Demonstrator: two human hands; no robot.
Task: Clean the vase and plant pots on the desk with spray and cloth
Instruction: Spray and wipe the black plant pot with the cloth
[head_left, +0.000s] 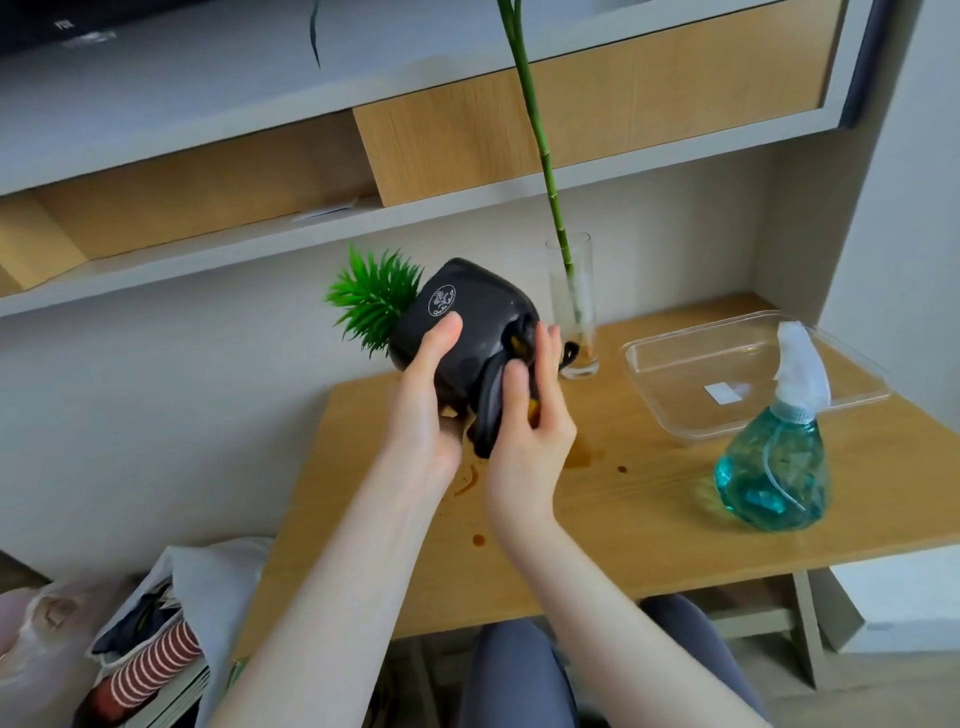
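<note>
A black plant pot (470, 306) with a white round logo and a spiky green plant (371, 299) is tipped on its side above the wooden desk (649, 519). My left hand (428, 400) grips its underside. My right hand (530, 415) presses a dark cloth (491, 402) against the pot's right side. Behind the pot stands a tall clear glass vase (574, 312) holding a green bamboo stalk (540, 140). A teal spray bottle (774, 462) with a clear trigger head stands on the desk to the right, untouched.
A clear plastic tray (727, 374) lies at the desk's back right. Brown liquid spots and smears (478, 540) mark the desk under my hands. Shelves run along the wall above. Bags with fabric (150, 649) sit on the floor at the left.
</note>
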